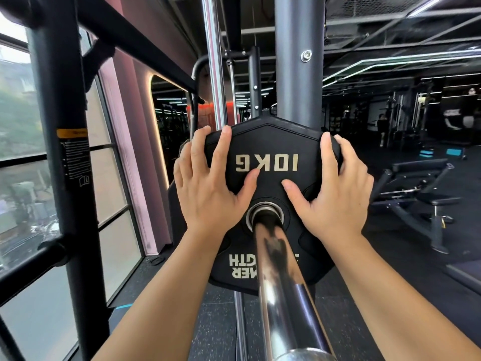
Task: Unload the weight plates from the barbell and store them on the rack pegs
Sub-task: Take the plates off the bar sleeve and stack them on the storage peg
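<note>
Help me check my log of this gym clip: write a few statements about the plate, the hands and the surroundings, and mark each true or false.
1. The left hand and right hand both grip the plate. True.
2. The plate is already off the barbell sleeve. False: the sleeve passes through its centre hole.
3. The "10KG" lettering on the plate reads upside down from this view. True.
4. The bench stands on the left by the window. False: the bench is on the right, across from the window.
</note>
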